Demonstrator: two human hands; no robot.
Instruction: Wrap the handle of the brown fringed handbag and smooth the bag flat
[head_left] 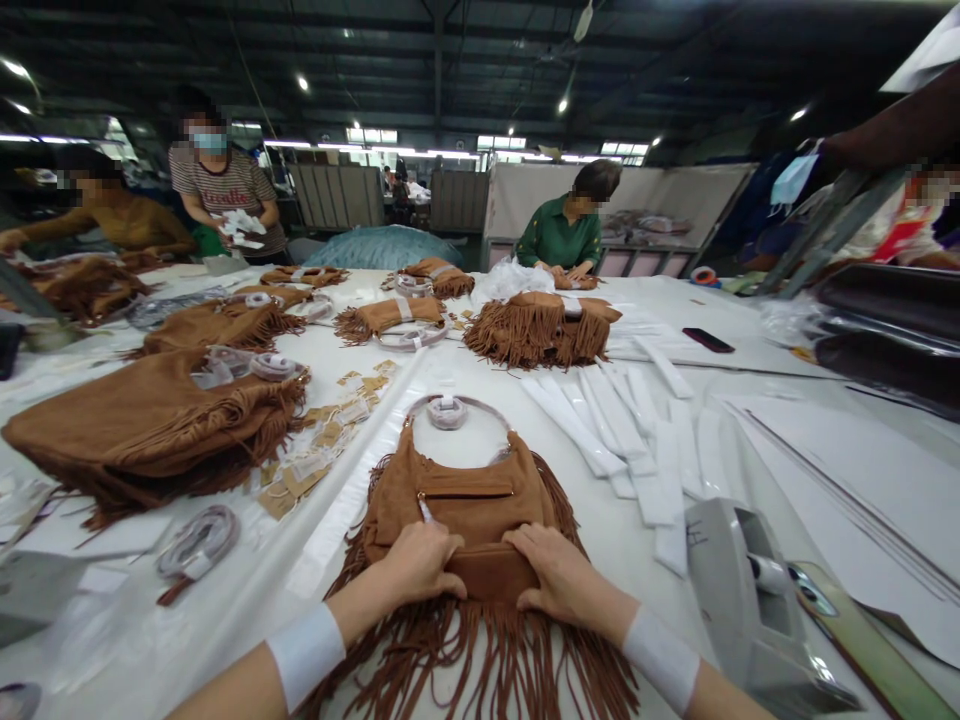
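A tan suede handbag with long fringe [457, 510] lies on the white table directly in front of me. My left hand [420, 565] and my right hand [553, 572] both grip its lower front, with the fingers pressed into the suede on either side of a bulging fold. A zipped pocket [469, 490] crosses the bag above my hands. The bag's strap [450, 398] arcs away from me in a loop, with a small clear-wrapped coil at its top. White bands circle both my wrists.
Several fringed bags [157, 425] and scattered card tags [322, 440] lie to the left. White paper strips [600, 425] lie to the right, beside a grey tape dispenser [739, 590] and a phone [817, 590]. Co-workers [566, 225] stand around the table.
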